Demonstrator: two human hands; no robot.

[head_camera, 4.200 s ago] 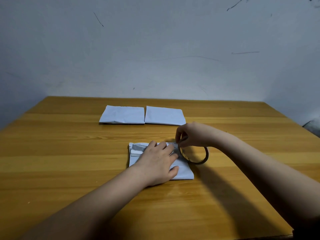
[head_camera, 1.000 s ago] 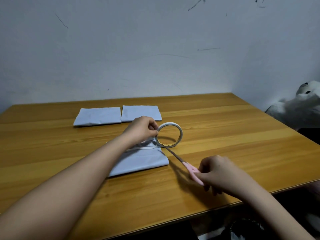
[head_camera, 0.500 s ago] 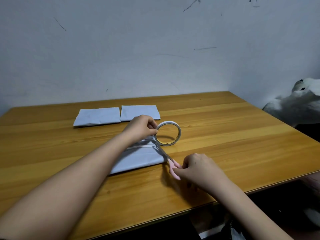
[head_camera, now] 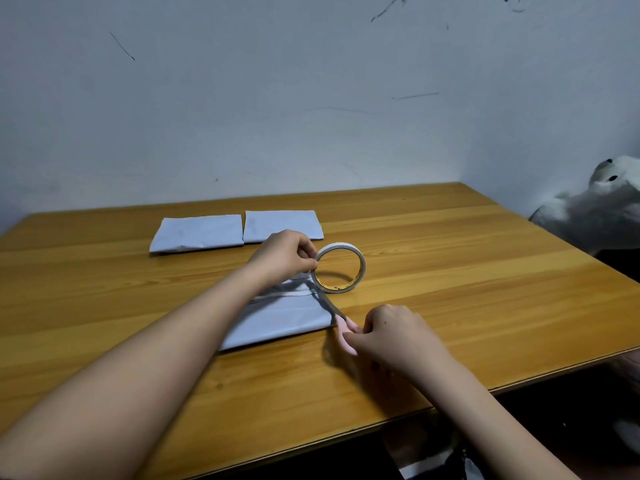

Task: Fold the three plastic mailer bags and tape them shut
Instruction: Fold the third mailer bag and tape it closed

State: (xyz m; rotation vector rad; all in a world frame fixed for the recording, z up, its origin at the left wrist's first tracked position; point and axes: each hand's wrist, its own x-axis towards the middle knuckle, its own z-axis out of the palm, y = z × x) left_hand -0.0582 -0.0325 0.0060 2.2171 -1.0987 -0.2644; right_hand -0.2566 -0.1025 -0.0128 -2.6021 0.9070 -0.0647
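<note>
Three folded mailer bags on the wooden table (head_camera: 450,271): near mailer bag (head_camera: 277,317) at centre, half under the left forearm, with a strip of tape (head_camera: 282,295) across its far part; far left mailer bag (head_camera: 197,233) and far right mailer bag (head_camera: 282,223) touching side by side toward 12 o'clock. Left hand (head_camera: 282,254) curled, pinching the tape roll (head_camera: 341,268) at its 9 o'clock edge, roll upright on its rim at the near bag's 1 o'clock corner. Right hand (head_camera: 391,332) at 4 o'clock of that bag, fingers curled round the pink handles of the scissors (head_camera: 334,315); blades slanting toward 11 o'clock, over the bag's right edge, tips near the roll. Plush toy (head_camera: 595,216) off the table at 3 o'clock.
</note>
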